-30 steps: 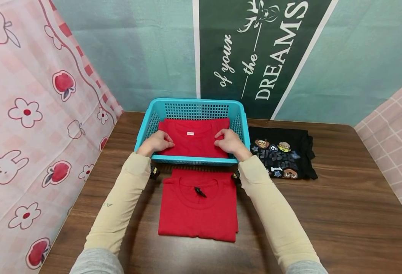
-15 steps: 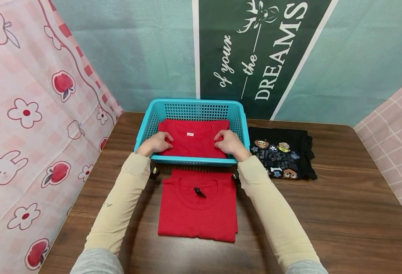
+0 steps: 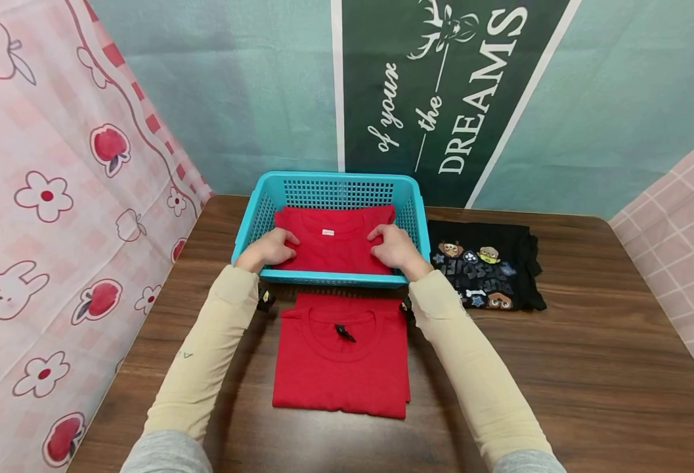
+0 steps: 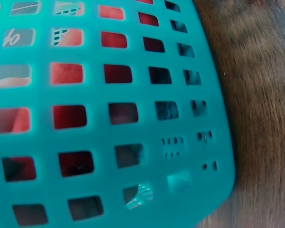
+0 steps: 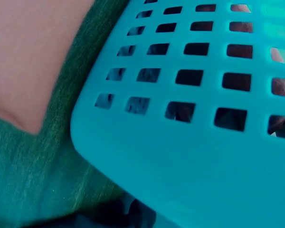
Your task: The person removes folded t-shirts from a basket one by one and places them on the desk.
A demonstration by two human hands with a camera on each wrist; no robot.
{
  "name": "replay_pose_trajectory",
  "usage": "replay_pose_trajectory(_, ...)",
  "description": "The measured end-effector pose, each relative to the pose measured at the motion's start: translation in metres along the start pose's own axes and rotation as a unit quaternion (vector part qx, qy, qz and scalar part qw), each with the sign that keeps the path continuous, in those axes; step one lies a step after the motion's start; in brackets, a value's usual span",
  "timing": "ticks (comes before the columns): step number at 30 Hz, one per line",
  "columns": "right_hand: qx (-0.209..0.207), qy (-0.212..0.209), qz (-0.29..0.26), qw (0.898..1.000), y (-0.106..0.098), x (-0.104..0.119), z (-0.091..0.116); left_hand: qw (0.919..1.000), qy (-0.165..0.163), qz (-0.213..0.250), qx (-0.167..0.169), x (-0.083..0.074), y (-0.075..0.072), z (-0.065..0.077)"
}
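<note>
A folded red T-shirt (image 3: pixel 335 246) with a white neck label lies inside the turquoise plastic basket (image 3: pixel 347 280). My left hand (image 3: pixel 272 247) reaches over the basket's front rim and holds the shirt's left side with curled fingers. On the opposite side, my right hand (image 3: pixel 396 247) holds it the same way. The fingertips beneath the cloth are hidden. A second folded red T-shirt (image 3: pixel 341 374), with a black mark inside its collar, lies on the table in front of the basket. Both wrist views are mostly filled by the perforated basket wall (image 4: pixel 152 128).
A folded black T-shirt (image 3: pixel 488 266) with cartoon prints lies right of the basket on the wooden table (image 3: pixel 607 368). A green cloth backdrop (image 3: pixel 234 98) hangs directly behind the basket. Pink printed cloth (image 3: pixel 57 230) borders the table's left side.
Both hands stay almost still on the shirt in the basket. The right fingers shift very slightly inward. The basket and the other shirts stay in place.
</note>
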State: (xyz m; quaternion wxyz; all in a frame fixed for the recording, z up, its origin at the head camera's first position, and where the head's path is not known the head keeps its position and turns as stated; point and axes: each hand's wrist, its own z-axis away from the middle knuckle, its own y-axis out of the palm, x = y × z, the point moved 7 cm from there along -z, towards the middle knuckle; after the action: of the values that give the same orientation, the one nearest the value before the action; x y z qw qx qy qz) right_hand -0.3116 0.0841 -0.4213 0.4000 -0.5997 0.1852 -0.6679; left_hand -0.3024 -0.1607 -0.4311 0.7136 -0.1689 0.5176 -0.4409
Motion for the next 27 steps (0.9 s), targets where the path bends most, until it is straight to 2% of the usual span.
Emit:
replay_pose_trajectory(4,-0.009,-0.01,0.001,1.0,0.0002,0.0008,0.0005,0.9998,-0.008,0.012,-0.01,0.0013,-0.0012,0.0013)
replay_pose_trajectory(21,-0.042,-0.023,-0.013,0.999,-0.005,0.0039,0.0028,0.9982,-0.005,0.039,-0.044,-0.0013,-0.0054,0.0053)
replay_pose_trajectory(27,-0.05,-0.027,-0.021,0.998,-0.0069,0.0042,0.0035,0.9961,-0.004,0.053,-0.07,-0.0011,-0.0083,0.0065)
